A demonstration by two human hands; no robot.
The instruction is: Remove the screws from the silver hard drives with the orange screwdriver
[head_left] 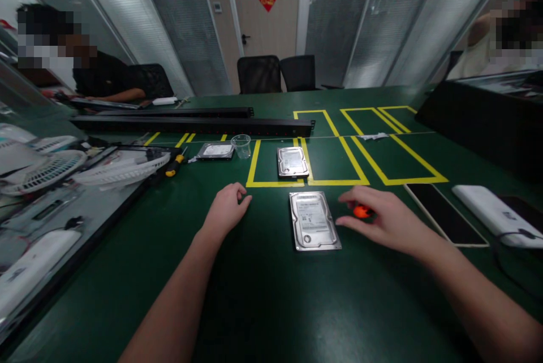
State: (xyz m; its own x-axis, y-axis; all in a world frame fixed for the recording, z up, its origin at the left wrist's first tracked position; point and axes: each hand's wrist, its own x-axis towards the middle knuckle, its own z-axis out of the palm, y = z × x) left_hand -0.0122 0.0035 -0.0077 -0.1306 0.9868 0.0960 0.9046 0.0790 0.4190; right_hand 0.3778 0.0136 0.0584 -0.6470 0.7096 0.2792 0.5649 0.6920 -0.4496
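Note:
A silver hard drive (314,221) lies label up on the green table between my hands. My right hand (377,213) is just to its right, with thumb and fingers apart and their tips close to the drive's edge. In the gap between them shows the rounded end of an orange and black object (362,212), perhaps a tool handle. The rest is hidden by the hand, and whether the palm touches it I cannot tell. To the left of the drive, my left hand (224,207) rests loosely curled, thumb apart from the fingers, nothing visible in it.
Another silver hard drive (292,160) lies within yellow tape (275,184). Farther left are a dark-edged drive (216,151), a clear cup (241,147) and a yellow-black screwdriver (173,168). White fans (55,173) crowd the left; a phone (445,213) and white power bank (496,213) lie right. Two people sit beyond.

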